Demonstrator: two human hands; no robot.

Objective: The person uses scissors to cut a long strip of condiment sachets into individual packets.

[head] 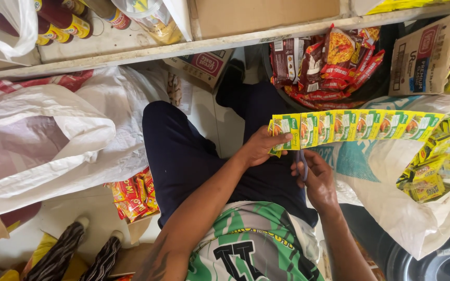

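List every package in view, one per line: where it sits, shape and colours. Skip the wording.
Sachet strip: yellow-green, stretched from the left hand into the white sack at right.
Scissors: bluish handles, in the right hand.
Noodle packets: red and maroon, piled in a dark tub, top centre.
Cardboard box: brown, top right.
Red-yellow packets: open carton, lower left.
Bottles: dark with yellow labels, shelf top left.

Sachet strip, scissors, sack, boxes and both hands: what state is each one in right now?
sachet strip: stretched out, folded at the left end
left hand: gripping the strip's end
right hand: holding scissors
scissors: blades hidden
white sack: open, sachets inside
cardboard box: open
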